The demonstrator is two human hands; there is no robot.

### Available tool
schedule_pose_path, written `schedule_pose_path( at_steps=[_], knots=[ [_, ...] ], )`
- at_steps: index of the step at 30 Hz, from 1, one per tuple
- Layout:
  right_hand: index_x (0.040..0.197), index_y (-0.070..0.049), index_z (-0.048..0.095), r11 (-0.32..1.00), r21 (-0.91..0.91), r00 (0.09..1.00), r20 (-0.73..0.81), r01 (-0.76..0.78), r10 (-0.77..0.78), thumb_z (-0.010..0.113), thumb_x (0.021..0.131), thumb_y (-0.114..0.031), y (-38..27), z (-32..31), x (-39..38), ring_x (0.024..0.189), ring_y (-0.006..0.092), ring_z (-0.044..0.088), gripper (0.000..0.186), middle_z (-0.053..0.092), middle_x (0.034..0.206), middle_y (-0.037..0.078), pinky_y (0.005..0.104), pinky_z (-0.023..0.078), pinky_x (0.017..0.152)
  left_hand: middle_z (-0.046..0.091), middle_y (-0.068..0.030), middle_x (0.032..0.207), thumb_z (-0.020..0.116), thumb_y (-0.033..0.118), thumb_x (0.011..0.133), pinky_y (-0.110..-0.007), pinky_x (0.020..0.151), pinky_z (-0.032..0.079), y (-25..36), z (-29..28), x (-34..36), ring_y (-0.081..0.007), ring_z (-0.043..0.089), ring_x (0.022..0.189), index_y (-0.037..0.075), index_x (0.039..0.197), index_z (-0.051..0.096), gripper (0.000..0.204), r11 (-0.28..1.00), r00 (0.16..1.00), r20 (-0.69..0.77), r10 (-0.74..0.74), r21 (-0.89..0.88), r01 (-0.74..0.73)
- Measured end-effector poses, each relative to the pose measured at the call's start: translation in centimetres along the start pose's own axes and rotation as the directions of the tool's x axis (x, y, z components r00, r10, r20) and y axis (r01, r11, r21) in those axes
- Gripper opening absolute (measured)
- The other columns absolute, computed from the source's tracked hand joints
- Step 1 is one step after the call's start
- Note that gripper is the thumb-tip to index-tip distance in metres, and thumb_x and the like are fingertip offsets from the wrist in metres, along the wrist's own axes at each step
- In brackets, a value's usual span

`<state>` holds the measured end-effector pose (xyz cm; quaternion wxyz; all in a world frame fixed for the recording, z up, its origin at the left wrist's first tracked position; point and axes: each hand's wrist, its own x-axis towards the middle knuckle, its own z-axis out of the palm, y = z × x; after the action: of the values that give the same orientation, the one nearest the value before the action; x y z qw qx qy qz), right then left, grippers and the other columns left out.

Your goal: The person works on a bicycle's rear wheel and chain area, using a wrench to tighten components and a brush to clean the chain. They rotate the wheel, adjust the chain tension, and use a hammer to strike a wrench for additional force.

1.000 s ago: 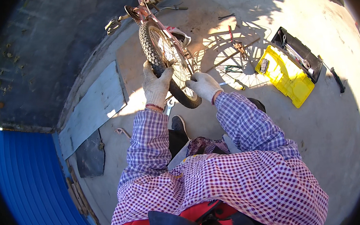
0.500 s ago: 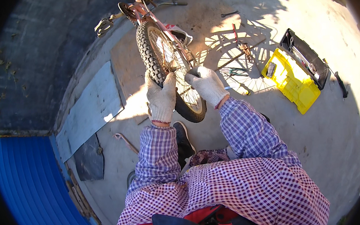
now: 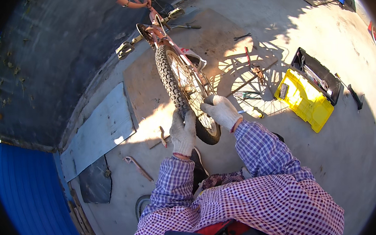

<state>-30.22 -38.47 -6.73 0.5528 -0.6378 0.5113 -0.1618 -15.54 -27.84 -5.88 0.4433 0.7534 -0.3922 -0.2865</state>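
Observation:
A pink bicycle stands ahead of me, its knobbly-tyred wheel nearest me. My left hand, in a white knit glove, grips the tyre at its near lower part. My right hand, also gloved, is curled at the right side of the wheel, by the spokes and the end of the frame; what its fingertips hold is hidden. To the right on the ground lie a red-handled tool, smaller tools and an open black toolbox with a yellow lid.
A dark wall and blue corrugated panel border the left. A pale sheet, brown board and dark plate lie on the concrete ground. A spanner lies beyond the wheel, assorted items at the far right.
The wheel and both hands have come lower in the view, nearer my body, and more of the bicycle's far end shows. The whole scene has also shifted slightly downward in view.

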Motion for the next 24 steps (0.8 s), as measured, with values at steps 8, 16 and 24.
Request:
schedule_pose_path(
  at_steps=[8, 16, 24],
  knots=[
    [0.118, 0.002, 0.073, 0.994, -0.019, 0.993, -0.036, 0.109, -0.11, 0.066, 0.097, -0.037, -0.1, -0.7, -0.2, 0.093, 0.0301, 0.073, 0.045, 0.077, 0.101, 0.021, 0.0413, 0.055, 0.087, 0.072, -0.01, 0.1, 0.064, 0.038, 0.106, -0.034, 0.079, 0.054, 1.5, -0.2, 8.0, -0.0207, 0.068, 0.088, 0.002, 0.124, 0.067, 0.041, 0.977, 0.976, -0.128, 0.173, -0.102, -0.187],
    [0.112, -0.002, 0.074, 0.987, 0.093, 0.982, -0.144, 0.134, -0.12, 0.069, 0.096, -0.035, 0.1, -3.8, 0.0, 0.093, 0.031, 0.073, 0.037, 0.076, 0.099, 0.02, 0.0415, 0.055, 0.084, 0.071, -0.0039, 0.099, 0.063, 0.042, 0.107, -0.031, 0.068, 0.054, 2.4, -1.3, 13.9, -0.0126, 0.065, 0.076, 0.001, 0.126, 0.067, 0.046, 0.918, 0.998, 0.01, -0.06, -0.392, 0.059],
    [0.099, -0.006, 0.074, 0.732, -0.485, 0.673, -0.332, 0.478, -0.66, 0.067, 0.094, -0.015, 2.6, -5.9, 1.6, 0.083, 0.0237, 0.07, 0.013, 0.07, 0.094, 0.011, 0.0368, 0.058, 0.073, 0.069, -0.0041, 0.098, 0.062, 0.028, 0.106, -0.031, 0.085, 0.053, -4.9, 1.4, 2.0, -0.0149, 0.063, 0.091, 0.003, 0.136, 0.054, 0.04, 0.907, 1.0, 0.014, 0.026, -0.421, -0.018]
  ],
)
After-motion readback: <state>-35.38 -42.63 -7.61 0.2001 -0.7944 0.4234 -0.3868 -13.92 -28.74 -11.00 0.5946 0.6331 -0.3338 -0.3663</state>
